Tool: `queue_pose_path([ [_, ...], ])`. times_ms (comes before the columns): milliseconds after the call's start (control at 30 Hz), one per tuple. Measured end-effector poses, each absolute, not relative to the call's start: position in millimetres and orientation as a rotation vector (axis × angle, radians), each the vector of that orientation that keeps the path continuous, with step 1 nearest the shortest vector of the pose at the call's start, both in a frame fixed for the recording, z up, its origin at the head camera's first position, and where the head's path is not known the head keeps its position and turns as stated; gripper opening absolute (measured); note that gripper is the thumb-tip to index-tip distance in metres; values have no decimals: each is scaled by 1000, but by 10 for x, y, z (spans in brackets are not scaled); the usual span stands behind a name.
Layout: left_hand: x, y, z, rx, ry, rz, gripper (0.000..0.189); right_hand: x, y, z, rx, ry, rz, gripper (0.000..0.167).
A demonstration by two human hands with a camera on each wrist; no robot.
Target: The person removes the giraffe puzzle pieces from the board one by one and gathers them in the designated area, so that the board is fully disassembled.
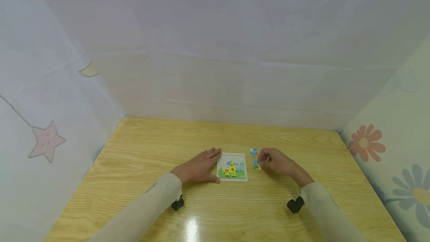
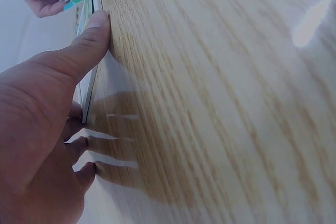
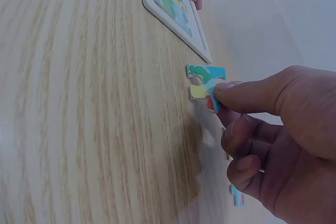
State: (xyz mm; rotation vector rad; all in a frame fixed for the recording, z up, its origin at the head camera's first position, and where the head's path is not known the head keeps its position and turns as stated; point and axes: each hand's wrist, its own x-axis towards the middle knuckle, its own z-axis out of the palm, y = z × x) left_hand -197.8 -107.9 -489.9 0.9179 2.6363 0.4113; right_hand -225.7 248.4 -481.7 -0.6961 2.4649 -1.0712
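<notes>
A shallow white puzzle tray (image 1: 235,180) lies on the table, its lower part filled with jigsaw pieces showing yellow giraffes (image 1: 232,168) on green grass. Along the tray's left edge rests my left hand (image 1: 201,167), fingers extended; its thumb (image 2: 93,38) touches the rim at the near corner. To the right of the tray, my right hand (image 1: 277,163) pinches a jigsaw piece (image 3: 198,92) of blue, green, yellow and red between thumb and index finger. The piece is held tilted near the tabletop. Its far side is hidden by the fingers.
Loose jigsaw pieces (image 1: 254,152) lie just beyond the right hand, partly covered by it; one (image 3: 237,196) shows beneath the fingers in the right wrist view. The wooden table (image 1: 161,133) meets hanging cloth (image 1: 215,85) at the back and sides.
</notes>
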Motion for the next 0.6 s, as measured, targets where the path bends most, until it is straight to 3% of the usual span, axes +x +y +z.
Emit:
queue_pose_path([
  [600,-1972,-1078,-4869,920,2619,422,104,-2289,2461,-4875,-651,2501,-999,5],
])
